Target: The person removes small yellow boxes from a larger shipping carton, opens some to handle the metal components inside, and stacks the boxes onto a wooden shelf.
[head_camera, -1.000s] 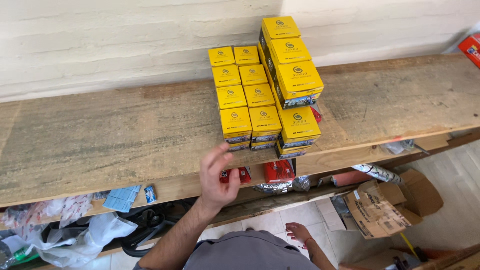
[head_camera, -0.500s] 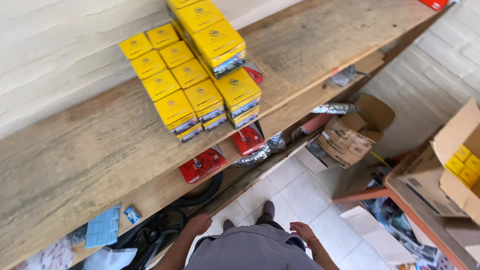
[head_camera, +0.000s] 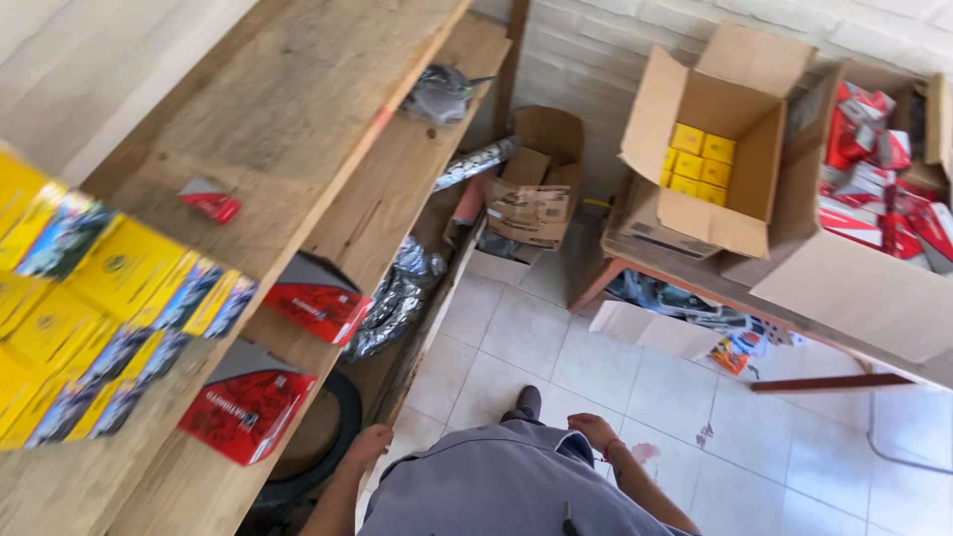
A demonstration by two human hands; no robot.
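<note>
The head view looks down past the person's grey-clad body to a tiled floor. The left hand hangs low beside the hip, fingers loosely curled and holding nothing; it is close to the edge of the lower wooden shelf and near a dark tyre under that shelf. The right hand hangs at the other hip, also empty, fingers relaxed and partly curled over the floor tiles.

At the left, a stack of yellow boxes sits blurred on the upper shelf, well apart from both hands. Red boxes lie on the lower shelf just below the stack, nearest the left hand.

To the right, an open cardboard carton holding more small yellow boxes stands on a bench, beside a second carton filled with red packets. A smaller cardboard box rests on the floor by the brick wall.
</note>
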